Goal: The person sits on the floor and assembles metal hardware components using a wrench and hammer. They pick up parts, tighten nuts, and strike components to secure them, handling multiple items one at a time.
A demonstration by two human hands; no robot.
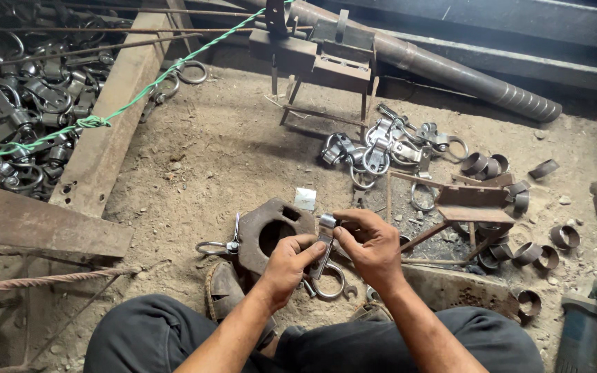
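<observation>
Clamp (324, 252) of grey metal with a ring at its foot sat gripped between both hands above the dirt floor (229, 152).
The left hand (286, 261) pinched its lower body, the right hand (371, 245) its top; finished-looking clamps (381, 148) lay piled beyond, loose steel rings (540, 255) unassembled at right.

At your upper left, a wooden trough (105, 148) holds a heap of metal clamps (25, 97), crossed by a green rope (133, 100). Short steel rings (528, 254) lie scattered on the dirt floor (209, 159). An angle grinder (592, 318) rests at lower right.
</observation>
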